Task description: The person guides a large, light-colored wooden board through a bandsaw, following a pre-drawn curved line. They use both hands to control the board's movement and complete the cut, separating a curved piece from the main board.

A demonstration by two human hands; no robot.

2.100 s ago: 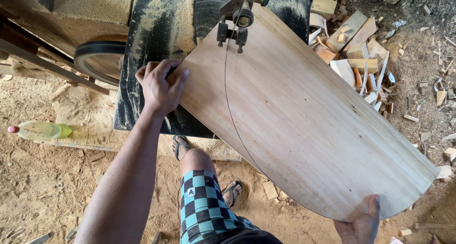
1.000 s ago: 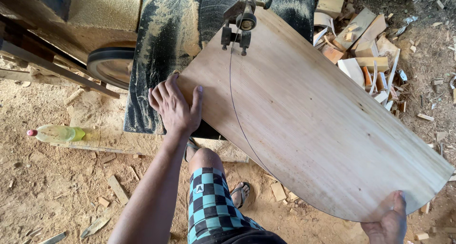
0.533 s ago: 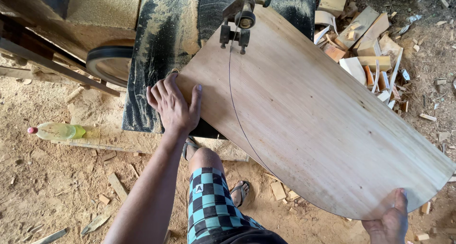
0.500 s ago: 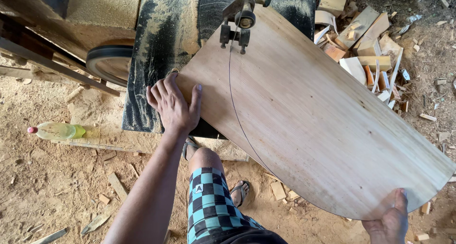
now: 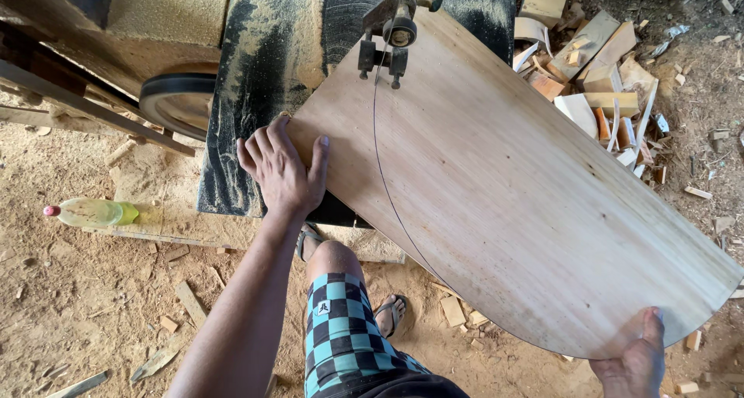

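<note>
Since two seconds ago the left hand (image 5: 283,169) has slid down the board's left edge and now lies flat, fingers spread, half on the wooden board (image 5: 504,189) and half on the dusty black saw surface (image 5: 256,96). That board rests on the surface under the blade guide (image 5: 391,37), a curved pencil line (image 5: 385,189) across it. At its near rounded end the right hand (image 5: 632,363) grips the edge, fingers curled beneath. Wood offcuts (image 5: 589,72) lie beyond; a plastic bottle (image 5: 93,212) lies on the sawdust floor.

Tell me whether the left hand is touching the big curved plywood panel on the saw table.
Touching. The head view shows the left hand lying flat, fingers spread, on the corner of the large curved plywood panel, with no gap visible.
</note>
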